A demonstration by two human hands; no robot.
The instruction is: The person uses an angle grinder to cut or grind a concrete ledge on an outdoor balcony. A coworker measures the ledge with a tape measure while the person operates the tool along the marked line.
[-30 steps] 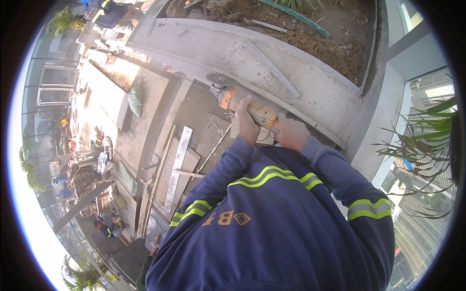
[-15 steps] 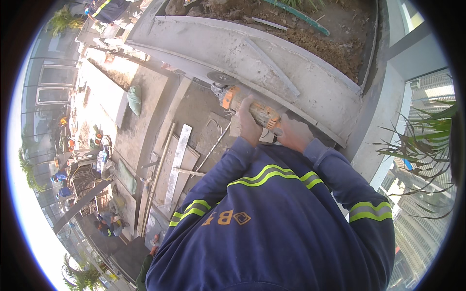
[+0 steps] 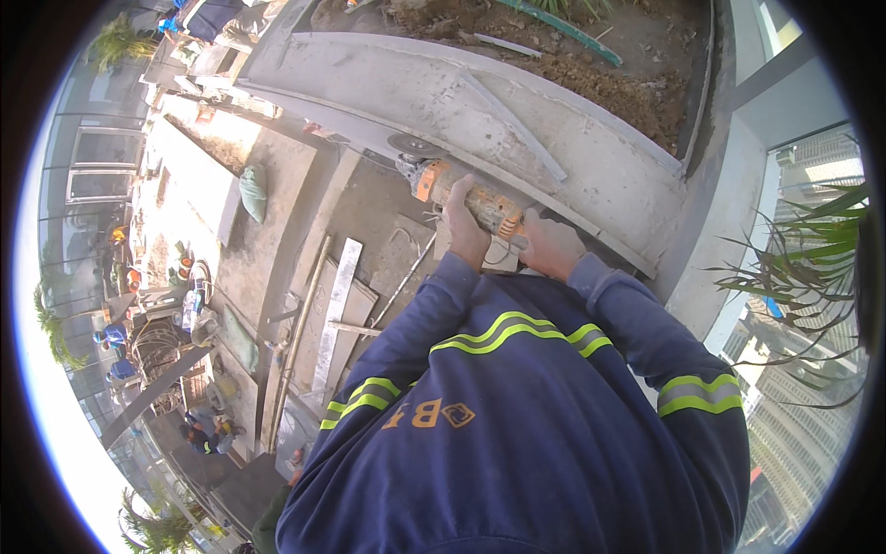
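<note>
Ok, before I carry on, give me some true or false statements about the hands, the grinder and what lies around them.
1. The left hand and right hand both hold the grinder. True.
2. The right hand is nearer the disc. False: the left hand is nearer; the right is at the back end.
3. A loose strip lies on the pale ledge. True.
4. The green bar lies on that ledge. False: it is on the soil.
</note>
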